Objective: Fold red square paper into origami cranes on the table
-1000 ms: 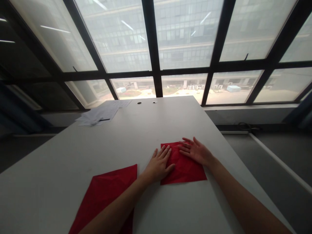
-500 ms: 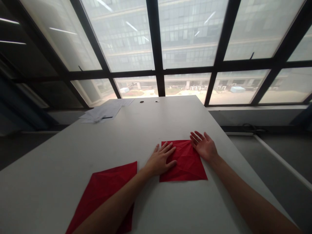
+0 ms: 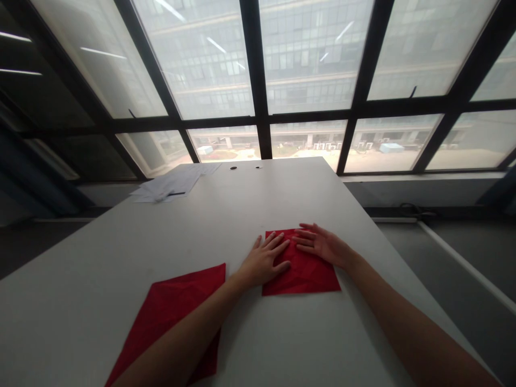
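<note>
The long white table (image 3: 282,344) reaches to the window wall. On it, a larger red paper sheet (image 3: 173,312) lies near the front edge, partly under the left forearm. The smaller creased red paper square (image 3: 310,277) lies in the middle, before the person. The left hand (image 3: 262,264) and the right hand (image 3: 322,246) rest flat on it, fingers stretched out and gripping nothing, probably to press the creases down and stop it from sliding.

Both bare forearms reach forward, the left hand (image 3: 264,260) and right hand (image 3: 322,245) lying flat, palms down, fingers spread, fingertips nearly meeting.
</note>
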A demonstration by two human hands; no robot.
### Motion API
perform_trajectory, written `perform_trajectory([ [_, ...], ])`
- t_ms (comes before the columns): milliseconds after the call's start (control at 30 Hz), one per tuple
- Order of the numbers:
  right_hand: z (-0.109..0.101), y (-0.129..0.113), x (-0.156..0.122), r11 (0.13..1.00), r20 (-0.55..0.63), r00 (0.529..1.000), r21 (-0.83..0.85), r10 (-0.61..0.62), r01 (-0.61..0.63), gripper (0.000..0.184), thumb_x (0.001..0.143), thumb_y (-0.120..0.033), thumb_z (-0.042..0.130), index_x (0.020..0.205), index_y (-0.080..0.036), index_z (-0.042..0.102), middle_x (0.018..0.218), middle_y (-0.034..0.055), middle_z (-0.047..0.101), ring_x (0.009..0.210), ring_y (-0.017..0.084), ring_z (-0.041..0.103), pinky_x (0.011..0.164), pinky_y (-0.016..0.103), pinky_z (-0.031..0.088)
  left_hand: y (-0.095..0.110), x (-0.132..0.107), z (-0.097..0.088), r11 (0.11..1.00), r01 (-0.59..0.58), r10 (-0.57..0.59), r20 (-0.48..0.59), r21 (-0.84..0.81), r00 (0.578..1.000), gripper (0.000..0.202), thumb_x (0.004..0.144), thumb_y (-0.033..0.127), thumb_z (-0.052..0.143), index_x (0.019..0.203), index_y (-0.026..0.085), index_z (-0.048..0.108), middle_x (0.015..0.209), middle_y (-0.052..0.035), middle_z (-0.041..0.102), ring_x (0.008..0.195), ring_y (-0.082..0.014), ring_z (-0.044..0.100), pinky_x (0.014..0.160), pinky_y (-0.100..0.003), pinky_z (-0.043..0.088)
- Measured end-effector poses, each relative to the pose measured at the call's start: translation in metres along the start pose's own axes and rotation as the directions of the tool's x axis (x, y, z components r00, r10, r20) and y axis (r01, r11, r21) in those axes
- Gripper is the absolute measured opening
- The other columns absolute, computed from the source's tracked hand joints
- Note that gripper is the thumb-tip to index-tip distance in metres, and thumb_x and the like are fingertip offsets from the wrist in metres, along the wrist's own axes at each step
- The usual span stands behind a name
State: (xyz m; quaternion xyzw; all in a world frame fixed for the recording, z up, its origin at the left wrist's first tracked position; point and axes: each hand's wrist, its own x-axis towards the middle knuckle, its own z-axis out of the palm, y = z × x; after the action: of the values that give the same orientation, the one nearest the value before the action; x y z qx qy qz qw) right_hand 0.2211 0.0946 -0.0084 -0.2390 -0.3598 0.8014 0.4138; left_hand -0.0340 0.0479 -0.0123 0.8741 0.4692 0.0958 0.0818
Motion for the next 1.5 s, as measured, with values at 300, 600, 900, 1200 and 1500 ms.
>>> perform_trajectory([
  [300,-0.006,-0.002,0.008,0.67,-0.271,0.744,-0.677,-0.611,0.303,0.016,0.079,-0.029,0.065,0.091,-0.02,0.072,0.091,0.0067,0.074,0.081,0.021,0.068,0.081,0.04,0.056,0.003,0.0,-0.005,0.999,-0.026,0.026,-0.01,-0.026,1.0,0.066,0.094,0.063,0.044,0.153,0.036,0.028,0.161,-0.0022,0.024,0.151,-0.0285,0.017,0.121,-0.057,0.004],
  [600,0.012,0.024,-0.021,-0.116,0.261,0.923,-0.964,-0.282,0.238,0.063,0.086,-0.036,0.065,0.145,-0.022,0.047,0.152,0.0101,0.044,0.143,0.029,0.035,0.119,0.054,0.022,0.0,0.001,-0.003,0.999,-0.03,0.03,-0.005,-0.04,1.0,0.069,0.094,0.06,0.047,0.155,0.035,0.023,0.16,-0.0023,0.027,0.15,-0.026,0.019,0.122,-0.053,0.005],
  [900,-0.006,0.022,-0.021,0.062,0.277,0.914,-0.949,-0.298,0.308,0.045,0.086,-0.033,0.067,0.131,-0.031,0.061,0.143,0.005,0.053,0.14,0.029,0.04,0.119,0.058,0.015,0.0,-0.002,-0.011,0.992,-0.021,0.024,0.022,-0.124,0.999,0.069,0.093,0.053,0.054,0.154,0.033,0.026,0.159,-0.0038,0.029,0.15,-0.0239,0.021,0.122,-0.052,0.006],
  [1200,-0.018,0.012,-0.019,-0.105,0.256,0.878,-0.967,-0.404,0.233,0.02,0.088,-0.022,0.059,0.093,-0.033,0.076,0.114,0.0003,0.073,0.113,0.026,0.063,0.114,0.055,0.024,-0.01,0.006,0.0,0.978,0.021,-0.049,-0.126,-0.21,0.991,0.03,0.098,0.035,0.051,0.125,0.034,0.066,0.145,0.0005,0.053,0.14,-0.0223,0.042,0.119,-0.051,0.02],
  [1500,-0.027,0.001,-0.019,-0.171,0.166,0.845,-0.981,-0.509,0.09,0.011,0.084,-0.025,0.062,0.082,-0.029,0.072,0.095,0.0045,0.072,0.094,0.027,0.059,0.097,0.047,0.039,-0.014,0.006,0.004,0.963,-0.009,-0.042,-0.181,-0.268,0.983,0.032,0.098,0.035,0.05,0.126,0.031,0.066,0.14,-0.001,0.057,0.136,-0.0222,0.048,0.12,-0.048,0.026],
])
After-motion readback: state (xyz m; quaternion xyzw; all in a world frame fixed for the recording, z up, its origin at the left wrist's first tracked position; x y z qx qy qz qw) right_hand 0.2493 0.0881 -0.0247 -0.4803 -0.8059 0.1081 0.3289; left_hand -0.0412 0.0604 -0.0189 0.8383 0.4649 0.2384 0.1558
